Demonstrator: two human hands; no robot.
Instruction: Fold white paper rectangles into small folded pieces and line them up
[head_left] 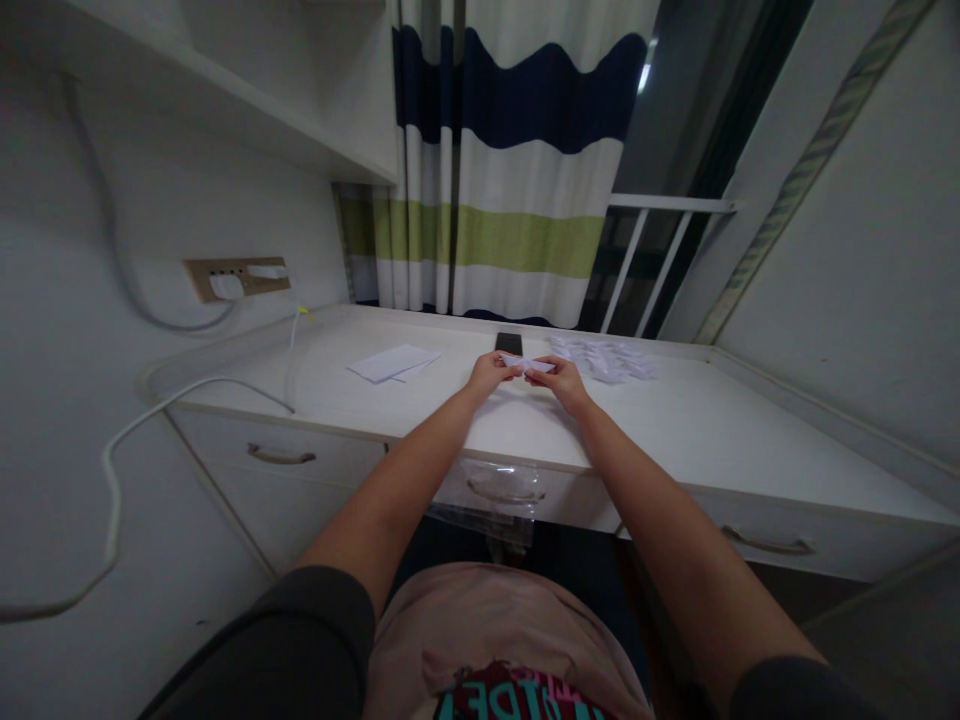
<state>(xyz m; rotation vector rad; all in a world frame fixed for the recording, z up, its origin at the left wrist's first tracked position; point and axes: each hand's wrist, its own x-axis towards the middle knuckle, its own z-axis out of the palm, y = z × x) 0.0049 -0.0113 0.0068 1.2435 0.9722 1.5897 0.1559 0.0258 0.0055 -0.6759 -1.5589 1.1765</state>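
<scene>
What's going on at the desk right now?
A person holds a small folded white paper between the left hand and right hand, just above the white desk. A dark phone lies just behind, flat sheets to the left, a pile of folded papers to the right.

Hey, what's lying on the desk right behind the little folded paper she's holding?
Just behind the folded paper, pinched between the left hand and right hand, a dark phone lies flat on the desk. Its near edge is covered by the paper and fingers.
</scene>
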